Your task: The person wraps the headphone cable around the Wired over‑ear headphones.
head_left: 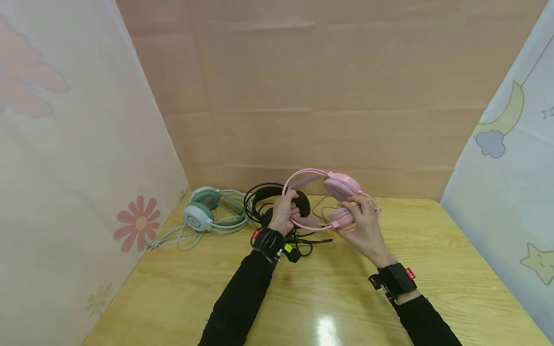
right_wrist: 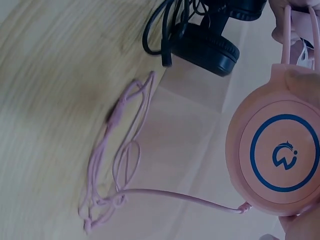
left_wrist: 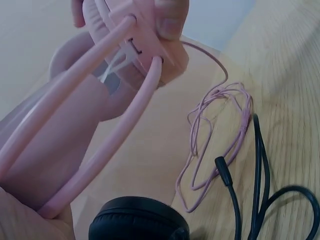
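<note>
Pink headphones [head_left: 342, 184] are held up above the table by both hands. The left hand [head_left: 283, 211] grips the headband, whose two pink bars [left_wrist: 125, 120] run from that hand to an ear cup in the left wrist view. At the ear cups, the right hand [head_left: 363, 230] holds with fingers and thumb; one cup's outer face [right_wrist: 285, 155], with a blue ring and logo, fills the right side of the right wrist view. A bundled pink cable [left_wrist: 220, 130] trails from the headphones onto the table. Black headphones [head_left: 304, 204] lie just behind the left hand, which partly hides them.
White and green headphones [head_left: 199, 217] with a pale cable lie at the table's left. Black cables [head_left: 307, 245] spread near the left wrist. Brown paper [head_left: 329, 96] covers the back, and patterned sheets [head_left: 143, 221] flank the wooden table [head_left: 320, 288].
</note>
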`<state>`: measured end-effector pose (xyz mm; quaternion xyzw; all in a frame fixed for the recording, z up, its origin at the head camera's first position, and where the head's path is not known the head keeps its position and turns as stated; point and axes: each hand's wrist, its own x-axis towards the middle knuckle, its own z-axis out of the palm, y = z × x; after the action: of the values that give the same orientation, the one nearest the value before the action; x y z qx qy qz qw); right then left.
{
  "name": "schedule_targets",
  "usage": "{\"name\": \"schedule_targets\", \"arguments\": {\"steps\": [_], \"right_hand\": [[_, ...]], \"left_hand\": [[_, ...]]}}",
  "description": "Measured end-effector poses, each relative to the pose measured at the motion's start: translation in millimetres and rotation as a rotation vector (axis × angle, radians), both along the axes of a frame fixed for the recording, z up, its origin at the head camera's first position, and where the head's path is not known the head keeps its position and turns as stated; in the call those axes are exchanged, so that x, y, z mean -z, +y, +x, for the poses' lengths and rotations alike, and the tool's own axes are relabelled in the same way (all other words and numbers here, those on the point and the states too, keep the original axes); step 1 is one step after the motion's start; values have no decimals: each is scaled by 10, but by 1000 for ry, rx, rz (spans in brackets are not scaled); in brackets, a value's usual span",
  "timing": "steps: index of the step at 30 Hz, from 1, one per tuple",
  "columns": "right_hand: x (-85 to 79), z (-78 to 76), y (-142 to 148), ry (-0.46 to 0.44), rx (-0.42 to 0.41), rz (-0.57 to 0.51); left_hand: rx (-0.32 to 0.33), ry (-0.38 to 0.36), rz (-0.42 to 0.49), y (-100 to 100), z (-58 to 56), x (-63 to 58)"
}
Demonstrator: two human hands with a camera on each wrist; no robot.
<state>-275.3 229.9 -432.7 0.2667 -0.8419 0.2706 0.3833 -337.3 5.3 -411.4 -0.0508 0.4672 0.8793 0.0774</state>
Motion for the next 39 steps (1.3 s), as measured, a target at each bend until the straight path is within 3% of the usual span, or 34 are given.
{"name": "schedule_targets", "arguments": {"steps": [7, 12, 16, 21, 33, 36, 39], "right_hand": [[58, -29, -92, 37, -1, 1], [78, -38, -148, 81, 4, -38], [145, 4, -199, 46, 11, -65], [225, 42, -258, -1, 6, -83], [272, 115, -310, -52, -75, -114], [277, 121, -294, -46, -111, -126], [288, 112, -284, 22, -135, -129]], "left_hand": [[11, 99, 1, -126, 77, 97], [55, 152, 51, -211, 126, 136], [78, 148, 78, -290, 156, 200], [58, 113, 65, -350, 200, 249], [13, 122, 70, -429, 241, 195], [18, 140, 70, -434, 243, 217], [16, 136, 81, -446, 257, 237]]}}
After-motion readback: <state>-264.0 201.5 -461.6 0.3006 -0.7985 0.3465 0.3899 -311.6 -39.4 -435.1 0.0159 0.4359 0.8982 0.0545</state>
